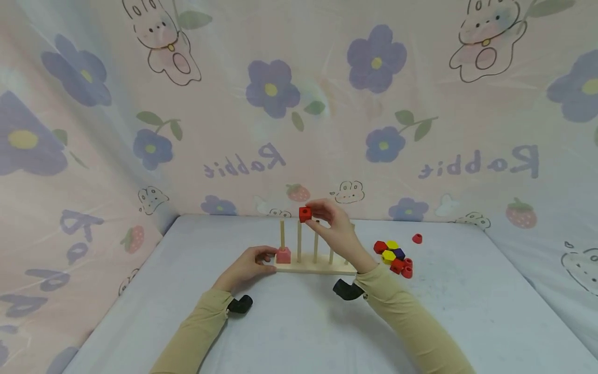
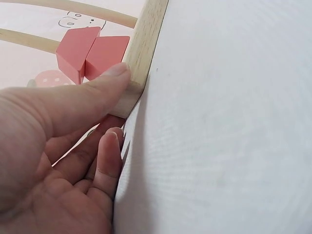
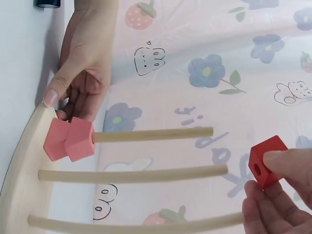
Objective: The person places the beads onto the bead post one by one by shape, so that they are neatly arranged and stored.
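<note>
- The right hand pinches a red cube between its thumb and fingertips, the thumb lying on one face and the fingers on the far side.
- A round hole shows in the face of the cube that the right wrist view catches.
- That cube hangs in the air above the wooden base, just past the tip of the second peg counted from the left hand, and apart from it.
- The left hand grips the near end of the base, thumb pressed to its edge and fingers bent behind the end.
- Just beside the left hand's fingertips, two pink blocks sit one on the other at the foot of the first peg, whose upper length rises bare above them.
- The remaining pegs stand upright in a row from the left hand towards the right hand, which partly hides the farthest.
- To the right of the right hand, loose blocks lie grouped on the surface: yellow ones, a dark purple one and several red ones.
- Farther out from the right hand, beyond that group, one reddish block lies alone.
- Behind both hands hangs a printed cloth with flowers, rabbits and strawberries.
- Beige sleeves cover both arms, with a black piece at each wrist.
</note>
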The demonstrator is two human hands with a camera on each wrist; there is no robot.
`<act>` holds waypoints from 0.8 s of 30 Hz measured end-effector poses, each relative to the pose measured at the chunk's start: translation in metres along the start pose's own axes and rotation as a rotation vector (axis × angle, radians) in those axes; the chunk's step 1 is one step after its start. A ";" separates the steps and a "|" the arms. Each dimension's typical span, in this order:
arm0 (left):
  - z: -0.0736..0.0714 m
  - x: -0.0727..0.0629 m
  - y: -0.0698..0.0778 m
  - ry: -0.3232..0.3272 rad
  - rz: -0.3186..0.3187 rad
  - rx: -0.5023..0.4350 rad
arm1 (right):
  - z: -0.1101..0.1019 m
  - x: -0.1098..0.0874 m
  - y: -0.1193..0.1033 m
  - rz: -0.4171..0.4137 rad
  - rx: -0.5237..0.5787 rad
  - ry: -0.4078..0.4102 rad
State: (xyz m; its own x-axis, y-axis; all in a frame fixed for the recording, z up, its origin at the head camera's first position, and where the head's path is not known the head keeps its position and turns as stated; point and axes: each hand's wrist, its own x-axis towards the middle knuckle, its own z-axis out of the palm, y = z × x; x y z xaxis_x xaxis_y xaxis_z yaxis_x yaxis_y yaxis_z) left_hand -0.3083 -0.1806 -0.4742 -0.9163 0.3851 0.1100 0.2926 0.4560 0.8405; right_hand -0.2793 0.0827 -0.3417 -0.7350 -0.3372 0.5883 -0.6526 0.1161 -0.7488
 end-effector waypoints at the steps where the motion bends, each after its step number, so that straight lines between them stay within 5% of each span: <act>1: 0.000 0.000 0.000 0.000 -0.006 0.001 | 0.002 0.001 0.004 -0.009 0.004 -0.002; 8: -0.002 0.001 0.006 -0.014 -0.018 0.010 | 0.012 0.005 0.027 -0.009 -0.025 0.018; 24: -0.004 0.004 0.000 -0.024 0.002 -0.006 | 0.023 0.008 0.036 0.101 -0.040 0.043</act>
State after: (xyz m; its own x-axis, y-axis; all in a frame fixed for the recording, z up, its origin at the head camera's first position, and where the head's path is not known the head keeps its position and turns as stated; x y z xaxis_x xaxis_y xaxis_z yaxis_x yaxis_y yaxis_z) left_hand -0.3127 -0.1821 -0.4721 -0.9087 0.4056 0.0989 0.2927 0.4500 0.8437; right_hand -0.3043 0.0624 -0.3709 -0.8039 -0.2815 0.5239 -0.5811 0.1844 -0.7926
